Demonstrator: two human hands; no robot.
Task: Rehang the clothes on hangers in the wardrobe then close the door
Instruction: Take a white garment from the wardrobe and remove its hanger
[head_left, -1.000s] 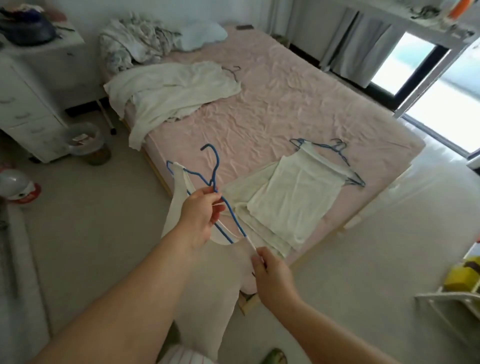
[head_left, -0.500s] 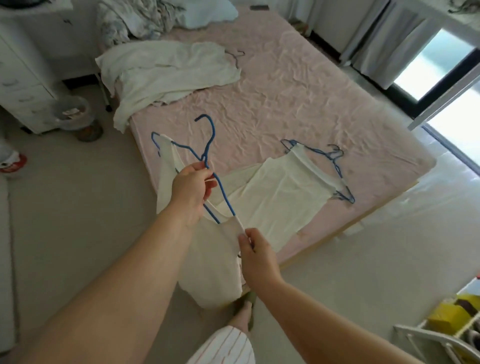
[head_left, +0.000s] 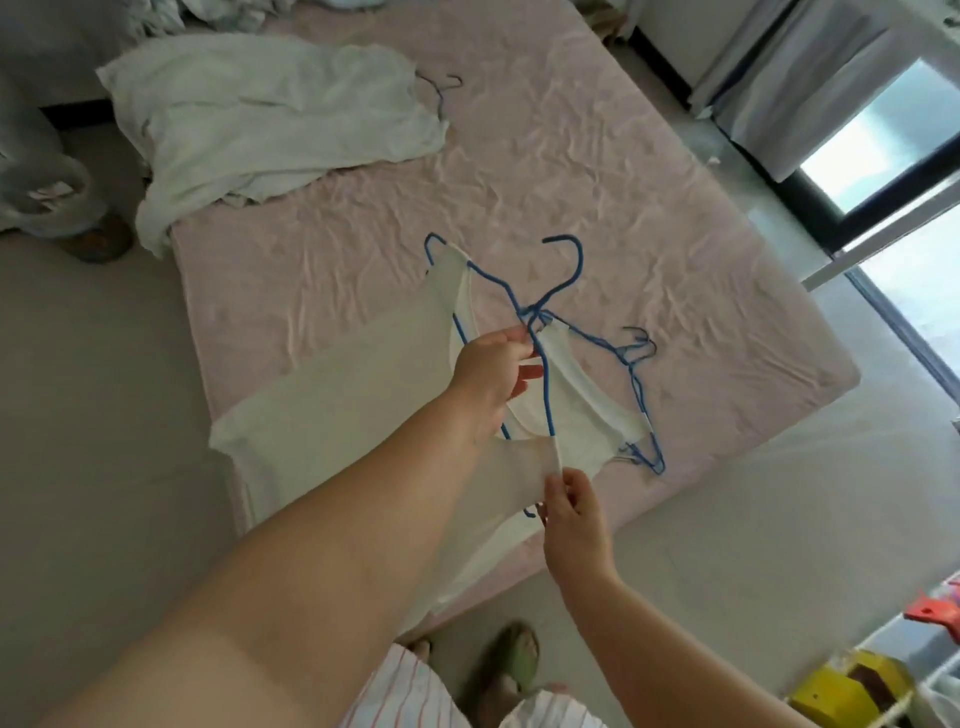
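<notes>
1. Being hung: pale top (head_left: 332, 415), over the bed's (head_left: 675, 208) near edge; left hand (head_left: 493, 379) pinching blue hanger (head_left: 540, 364), right hand (head_left: 571, 514) pinching a strap.
2. Waiting on the bed: second hangered garment (head_left: 597, 415), white heap (head_left: 270, 119) at far-left corner.
3. Left to do: wardrobe, door — neither in view.

A pink bed (head_left: 597, 171) fills the middle, its sheet creased. Grey curtains (head_left: 789, 78) hang beside a bright window (head_left: 883, 140) at upper right. On the pale floor (head_left: 93, 415) — a green slipper (head_left: 511, 662); a yellow box (head_left: 852, 688) sits at lower right.
</notes>
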